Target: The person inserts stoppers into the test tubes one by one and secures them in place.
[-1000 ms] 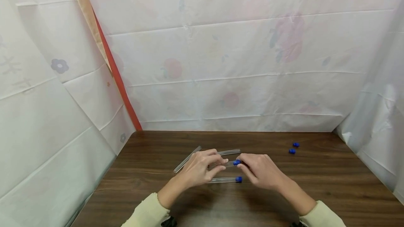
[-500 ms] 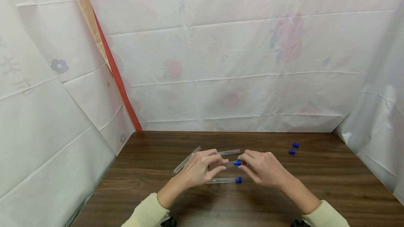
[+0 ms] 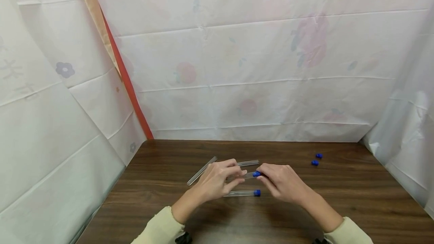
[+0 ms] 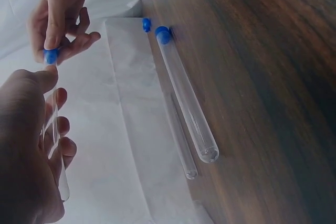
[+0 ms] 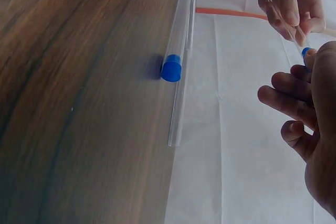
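Observation:
Held above the table, a clear test tube (image 4: 63, 184) lies across the fingers of my left hand (image 3: 218, 180), with the thumb over it. A blue cap (image 3: 256, 174) sits at the tube's mouth. My right hand (image 3: 284, 183) pinches that cap between thumb and forefinger; its other fingers are spread in the right wrist view. Just in front of both hands, a capped test tube (image 3: 241, 193) lies on the table, its blue end to the right. Beyond the left hand lies an uncapped tube (image 3: 249, 163), partly hidden by that hand.
Another uncapped tube (image 3: 201, 171) lies slantwise left of the left hand. Two loose blue caps (image 3: 317, 159) are at the back right of the brown wooden table (image 3: 352, 199). White printed sheeting (image 3: 217, 59) hangs behind the table and at its sides.
My right fingers have shifted round the cap, the knuckles rising and then lowering again. The left hand keeps its hold on the tube, and the things on the table lie as before.

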Action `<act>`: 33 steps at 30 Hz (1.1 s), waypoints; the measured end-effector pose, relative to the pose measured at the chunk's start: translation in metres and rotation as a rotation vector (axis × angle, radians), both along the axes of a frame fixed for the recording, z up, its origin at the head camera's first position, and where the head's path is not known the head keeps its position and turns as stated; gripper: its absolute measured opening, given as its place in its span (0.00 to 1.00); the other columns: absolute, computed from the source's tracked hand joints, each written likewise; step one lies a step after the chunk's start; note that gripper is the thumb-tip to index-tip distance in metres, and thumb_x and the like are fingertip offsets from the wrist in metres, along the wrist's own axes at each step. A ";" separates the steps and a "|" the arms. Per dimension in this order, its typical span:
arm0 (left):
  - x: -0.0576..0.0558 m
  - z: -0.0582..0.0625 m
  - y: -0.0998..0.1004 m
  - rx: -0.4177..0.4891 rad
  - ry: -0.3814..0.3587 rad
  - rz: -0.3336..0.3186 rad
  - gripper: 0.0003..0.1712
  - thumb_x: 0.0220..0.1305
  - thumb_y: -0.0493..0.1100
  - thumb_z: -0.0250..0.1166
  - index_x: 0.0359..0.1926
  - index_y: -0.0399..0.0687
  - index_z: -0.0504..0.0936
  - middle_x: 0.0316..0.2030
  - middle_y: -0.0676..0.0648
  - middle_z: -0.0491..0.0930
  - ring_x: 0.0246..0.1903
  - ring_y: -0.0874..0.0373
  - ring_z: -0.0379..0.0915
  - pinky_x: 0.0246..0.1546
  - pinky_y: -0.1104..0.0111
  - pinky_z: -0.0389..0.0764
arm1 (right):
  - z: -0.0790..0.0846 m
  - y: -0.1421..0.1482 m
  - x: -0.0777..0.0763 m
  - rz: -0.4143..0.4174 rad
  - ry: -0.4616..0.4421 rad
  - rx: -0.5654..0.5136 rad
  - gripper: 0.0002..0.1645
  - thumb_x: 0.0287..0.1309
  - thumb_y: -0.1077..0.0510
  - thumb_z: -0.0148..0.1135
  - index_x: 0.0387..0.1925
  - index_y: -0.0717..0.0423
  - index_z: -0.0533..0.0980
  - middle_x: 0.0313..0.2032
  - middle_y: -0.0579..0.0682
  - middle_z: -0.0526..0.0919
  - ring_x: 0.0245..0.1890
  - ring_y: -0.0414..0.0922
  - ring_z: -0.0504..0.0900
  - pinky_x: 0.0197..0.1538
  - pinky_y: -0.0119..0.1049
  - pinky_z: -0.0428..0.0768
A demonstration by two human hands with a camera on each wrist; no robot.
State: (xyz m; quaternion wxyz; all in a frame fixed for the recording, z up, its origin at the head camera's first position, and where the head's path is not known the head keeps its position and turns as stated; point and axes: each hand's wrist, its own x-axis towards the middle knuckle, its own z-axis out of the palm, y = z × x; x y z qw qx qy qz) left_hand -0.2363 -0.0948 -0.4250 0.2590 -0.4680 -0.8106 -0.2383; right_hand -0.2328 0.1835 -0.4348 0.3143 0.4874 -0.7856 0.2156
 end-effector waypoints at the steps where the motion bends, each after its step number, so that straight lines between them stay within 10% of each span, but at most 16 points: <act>1: 0.000 0.000 0.000 -0.005 0.008 0.005 0.06 0.71 0.46 0.80 0.38 0.56 0.89 0.36 0.56 0.85 0.23 0.67 0.75 0.28 0.87 0.63 | 0.000 0.000 0.000 -0.001 -0.019 0.002 0.16 0.90 0.51 0.52 0.42 0.49 0.80 0.28 0.37 0.79 0.27 0.20 0.64 0.30 0.14 0.67; 33: -0.001 -0.005 -0.012 -0.090 -0.143 0.089 0.12 0.67 0.42 0.76 0.50 0.58 0.92 0.38 0.57 0.88 0.32 0.69 0.81 0.30 0.86 0.67 | -0.010 0.010 -0.005 -0.080 -0.096 0.059 0.04 0.79 0.56 0.69 0.42 0.43 0.81 0.27 0.33 0.79 0.26 0.18 0.63 0.29 0.15 0.63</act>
